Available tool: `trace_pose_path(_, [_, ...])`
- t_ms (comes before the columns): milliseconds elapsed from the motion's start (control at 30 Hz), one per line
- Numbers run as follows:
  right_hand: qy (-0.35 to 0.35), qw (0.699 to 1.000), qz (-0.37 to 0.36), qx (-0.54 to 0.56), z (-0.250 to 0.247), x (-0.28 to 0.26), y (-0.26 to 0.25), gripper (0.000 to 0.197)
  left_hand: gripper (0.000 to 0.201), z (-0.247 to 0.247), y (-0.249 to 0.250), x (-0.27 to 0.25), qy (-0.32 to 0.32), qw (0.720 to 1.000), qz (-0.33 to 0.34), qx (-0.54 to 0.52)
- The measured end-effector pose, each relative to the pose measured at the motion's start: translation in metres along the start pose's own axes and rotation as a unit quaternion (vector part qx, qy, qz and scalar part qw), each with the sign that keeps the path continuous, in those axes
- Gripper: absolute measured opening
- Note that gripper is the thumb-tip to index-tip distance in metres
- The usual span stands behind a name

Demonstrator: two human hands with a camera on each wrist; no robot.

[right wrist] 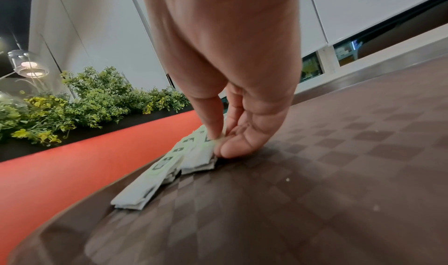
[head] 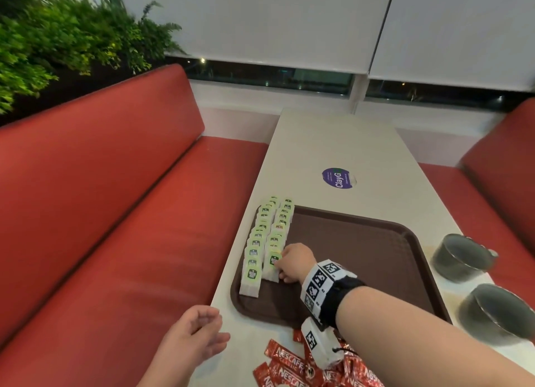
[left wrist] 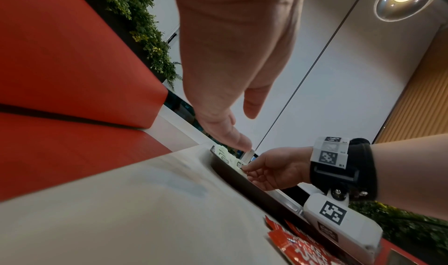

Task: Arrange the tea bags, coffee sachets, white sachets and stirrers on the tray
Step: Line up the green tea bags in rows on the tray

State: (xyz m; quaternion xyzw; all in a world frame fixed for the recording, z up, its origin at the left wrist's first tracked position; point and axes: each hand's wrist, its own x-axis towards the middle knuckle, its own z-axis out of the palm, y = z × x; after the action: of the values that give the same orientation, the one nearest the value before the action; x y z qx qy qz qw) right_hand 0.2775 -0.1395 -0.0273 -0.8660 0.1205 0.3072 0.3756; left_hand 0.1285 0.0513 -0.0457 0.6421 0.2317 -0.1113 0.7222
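A brown tray (head: 362, 250) lies on the pale table (head: 333, 143). Two overlapping rows of white and green tea bags (head: 262, 242) run along its left side. My right hand (head: 285, 263) pinches the nearest tea bag (head: 273, 263) of the inner row; in the right wrist view the thumb and fingertips (right wrist: 213, 135) press on that tea bag (right wrist: 197, 156). My left hand (head: 199, 334) hovers with relaxed fingers at the table's front left edge, holding nothing. Red coffee sachets (head: 292, 366) lie in a loose pile in front of the tray. White sachets and stirrers are not in view.
Two dark metal bowls (head: 460, 256) (head: 495, 314) stand on the table right of the tray. A purple round sticker (head: 338, 178) is beyond it. Red bench seats (head: 130, 213) flank the table, with green plants (head: 58, 39) behind the left one.
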Motion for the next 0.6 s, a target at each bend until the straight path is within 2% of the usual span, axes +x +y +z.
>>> trace_pose_path(100, [0.065,0.996,-0.054,-0.011,-0.004,-0.009,0.004,0.019,0.005,0.004,-0.001,-0.006,0.000,1.000,0.005,0.015])
trace_pose_path(167, [0.087,0.993,-0.080,-0.020,-0.011,-0.022,0.004,0.014,0.007,0.007,-0.002,-0.010,-0.012,1.000,0.006,0.026])
trace_pose_path(367, [0.141,0.973,-0.168,0.068,-0.042,-0.082,0.006,0.010,0.005,0.010,-0.001,-0.024,-0.054,0.991,0.023,0.123])
trace_pose_path(500, [0.131,0.959,-0.253,-0.006,-0.042,-0.137,0.030,0.005,0.009,0.009,-0.001,-0.039,-0.107,0.952,0.052,0.283])
trace_pose_path(600, [0.051,0.962,-0.253,-0.093,-0.024,-0.159,0.058,0.011,0.016,0.010,-0.003,-0.051,-0.147,0.907,0.061,0.391])
